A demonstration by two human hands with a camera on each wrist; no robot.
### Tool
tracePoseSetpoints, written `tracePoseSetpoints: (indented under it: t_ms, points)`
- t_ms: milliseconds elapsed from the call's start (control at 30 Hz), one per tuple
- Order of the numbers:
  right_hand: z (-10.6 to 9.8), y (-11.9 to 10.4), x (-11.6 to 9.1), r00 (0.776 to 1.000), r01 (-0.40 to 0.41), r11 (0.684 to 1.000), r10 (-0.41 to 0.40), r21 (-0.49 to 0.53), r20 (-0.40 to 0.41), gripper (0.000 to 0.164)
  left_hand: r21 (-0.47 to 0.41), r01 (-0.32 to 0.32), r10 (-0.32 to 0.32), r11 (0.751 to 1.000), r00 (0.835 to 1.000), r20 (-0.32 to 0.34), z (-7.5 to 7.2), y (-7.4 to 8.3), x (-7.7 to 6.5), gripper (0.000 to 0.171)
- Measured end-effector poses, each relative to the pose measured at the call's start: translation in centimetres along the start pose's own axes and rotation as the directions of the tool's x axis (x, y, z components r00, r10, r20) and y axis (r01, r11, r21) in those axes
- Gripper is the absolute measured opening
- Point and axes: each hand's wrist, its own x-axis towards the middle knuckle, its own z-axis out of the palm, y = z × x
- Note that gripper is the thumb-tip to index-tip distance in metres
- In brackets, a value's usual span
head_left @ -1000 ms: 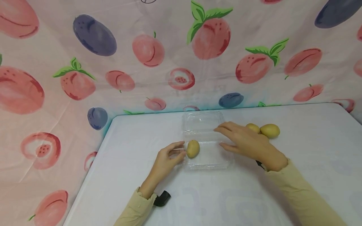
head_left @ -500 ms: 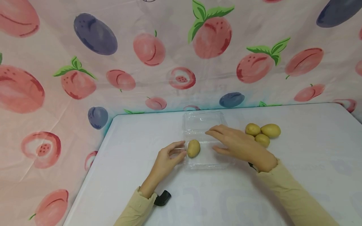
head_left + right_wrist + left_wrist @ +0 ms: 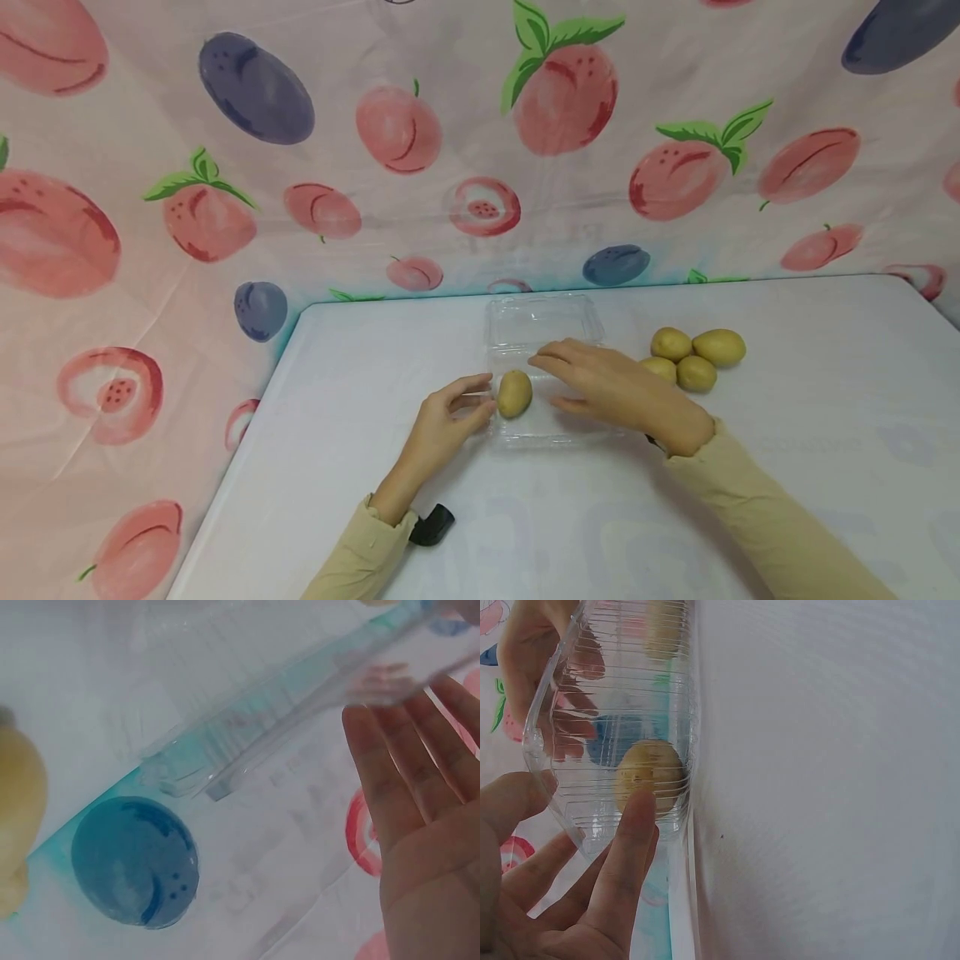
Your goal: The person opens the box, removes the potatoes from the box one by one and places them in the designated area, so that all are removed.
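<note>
A clear plastic clamshell box [image 3: 558, 429] lies on the table with its lid [image 3: 543, 321] folded back. Inside its left end rests one yellow-brown potato [image 3: 514, 394]. My left hand [image 3: 446, 421] is at the left end of the box, its relaxed fingers right against the ribbed wall [image 3: 592, 780] in the left wrist view. Over the right part of the box reaches my right hand [image 3: 622, 387], fingers loosely stretched and holding nothing. In the right wrist view, its fingertips [image 3: 364, 724] overlap the transparent box.
Several more potatoes [image 3: 696, 374] lie in a cluster on the white table [image 3: 810, 417], right of the box and partly behind the right hand. A fruit-printed cloth [image 3: 420, 50] hangs behind and at the left. A black device [image 3: 432, 526] sits at the left wrist.
My right hand has moved left over the box from near the potato cluster, uncovering more of it. The left hand and the potato in the box stay in place.
</note>
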Motion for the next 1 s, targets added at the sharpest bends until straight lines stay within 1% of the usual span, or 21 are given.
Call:
tracePoseSetpoints:
  t_ms: [200, 367, 500, 667, 800, 1000]
  points:
    - [0.3, -0.3, 0.5, 0.999, -0.004, 1.000, 0.003, 0.018, 0.046, 0.056, -0.003, 0.023, -0.023, 1.000, 1.000, 0.000, 0.1, 0.0, 0.0, 0.042]
    - [0.2, -0.6, 0.8, 0.996, -0.012, 1.000, 0.011, 0.021, 0.089, 0.057, -0.001, 0.021, -0.021, 1.000, 1.000, -0.002, 0.1, 0.1, 0.0, 0.042]
    - [-0.2, -0.7, 1.0, 0.991, -0.017, 1.000, 0.019, -0.011, 0.133, 0.057, -0.002, 0.014, -0.014, 1.000, 1.000, -0.001, 0.0, 0.0, 0.0, 0.043]
    - [-0.7, -0.8, 1.2, 0.990, -0.002, 0.999, 0.007, -0.035, 0.140, 0.058, 0.003, 0.017, -0.017, 1.000, 1.000, 0.004, 0.0, 0.1, 0.0, 0.044]
    - [-0.8, -0.9, 1.6, 0.989, 0.007, 1.000, -0.004, -0.018, 0.151, 0.056, 0.004, 0.024, -0.024, 1.000, 1.000, 0.006, 0.0, 0.2, 0.0, 0.044]
    - [-0.8, -1.1, 2.4, 0.980, -0.003, 0.999, -0.004, 0.034, 0.200, 0.051, 0.004, 0.028, -0.028, 1.000, 1.000, 0.007, 0.0, 0.1, 0.0, 0.044]
